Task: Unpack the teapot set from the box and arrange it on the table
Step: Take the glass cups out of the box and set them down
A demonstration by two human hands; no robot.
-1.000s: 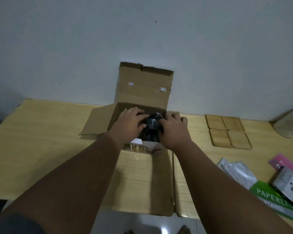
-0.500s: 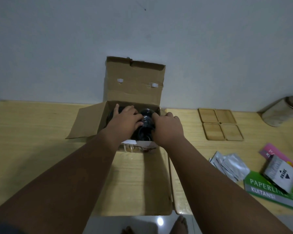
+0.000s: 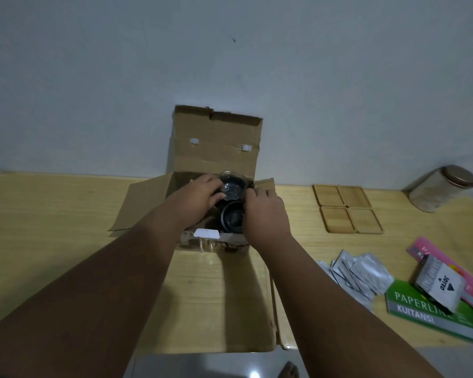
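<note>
Left hand (image 3: 199,199) and right hand (image 3: 266,214) both curl round a glass (image 3: 232,186) in the box (image 3: 216,148). A second glass (image 3: 232,220) sits just nearer

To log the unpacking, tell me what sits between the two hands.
A clear glass cup, gripped by the left hand and right hand at the mouth of the open box. A second glass sits inside it. Head view.

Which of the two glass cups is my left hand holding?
The farther cup, raised near the back flap, in the grip of the left hand. The nearer cup sits lower in the box.
</note>
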